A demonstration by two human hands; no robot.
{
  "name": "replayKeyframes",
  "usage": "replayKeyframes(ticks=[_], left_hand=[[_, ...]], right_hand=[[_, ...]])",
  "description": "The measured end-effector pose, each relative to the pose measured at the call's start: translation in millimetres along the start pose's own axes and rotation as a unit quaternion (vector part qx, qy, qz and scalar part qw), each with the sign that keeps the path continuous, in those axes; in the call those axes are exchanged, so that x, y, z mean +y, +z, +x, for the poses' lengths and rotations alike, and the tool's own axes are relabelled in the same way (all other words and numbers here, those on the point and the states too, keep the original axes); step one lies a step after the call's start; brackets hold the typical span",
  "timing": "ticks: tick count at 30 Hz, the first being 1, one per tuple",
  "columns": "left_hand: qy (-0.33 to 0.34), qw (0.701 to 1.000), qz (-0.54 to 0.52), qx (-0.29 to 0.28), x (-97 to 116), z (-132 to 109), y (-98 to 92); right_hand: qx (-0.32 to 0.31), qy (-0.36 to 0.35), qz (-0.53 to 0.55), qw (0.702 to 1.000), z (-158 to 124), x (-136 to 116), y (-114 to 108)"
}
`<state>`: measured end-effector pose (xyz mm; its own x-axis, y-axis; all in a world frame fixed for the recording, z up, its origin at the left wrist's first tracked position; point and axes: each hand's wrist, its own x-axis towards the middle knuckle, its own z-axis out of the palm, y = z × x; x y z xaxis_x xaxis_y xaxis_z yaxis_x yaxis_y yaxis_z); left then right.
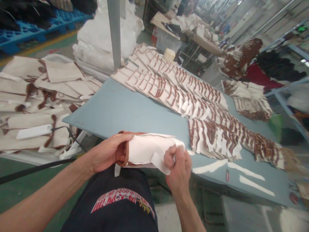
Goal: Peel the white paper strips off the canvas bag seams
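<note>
Between my hands, in front of the dark apron, is a white fabric piece (pixel 145 149) with a brown rolled edge at its left end. My left hand (pixel 109 153) grips that brown end, thumb on top and fingers tucked underneath or inside. At the other end, my right hand (pixel 178 162) is closed on the white fabric, fingers curled. A loose white strip (pixel 160 163) hangs from the piece beside my right fingers. Another short strip (pixel 117 170) dangles below the brown edge.
Long overlapping rows of white-and-brown pieces (pixel 154 83) cover much of the blue-grey table (pixel 108 109). White strips (pixel 210 166) and a small pink tool (pixel 227 175) lie at its near right. More pieces (pixel 29 122) are heaped at left, near a metal post (pixel 114 35).
</note>
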<state>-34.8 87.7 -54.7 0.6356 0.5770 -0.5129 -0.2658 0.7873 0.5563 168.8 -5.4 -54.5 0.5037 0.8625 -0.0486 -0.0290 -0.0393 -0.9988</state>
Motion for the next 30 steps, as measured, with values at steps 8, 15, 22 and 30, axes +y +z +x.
replayKeyframes(ticks=[8,15,22,30], left_hand=[[0.015,0.998,-0.045,0.036,1,-2,16.7],[0.036,0.994,-0.079,0.071,-4,-9,25.3],[0.106,0.974,-0.134,0.148,-21,-16,41.7],[0.129,0.962,-0.116,0.209,-53,-9,47.3]], right_hand=[[-0.124,-0.002,-0.091,0.988,-13,-4,13],[-0.174,-0.014,-0.182,0.968,-21,-3,27],[-0.165,-0.007,-0.272,0.948,-13,10,25],[-0.174,0.032,-0.3,0.937,-11,35,20]])
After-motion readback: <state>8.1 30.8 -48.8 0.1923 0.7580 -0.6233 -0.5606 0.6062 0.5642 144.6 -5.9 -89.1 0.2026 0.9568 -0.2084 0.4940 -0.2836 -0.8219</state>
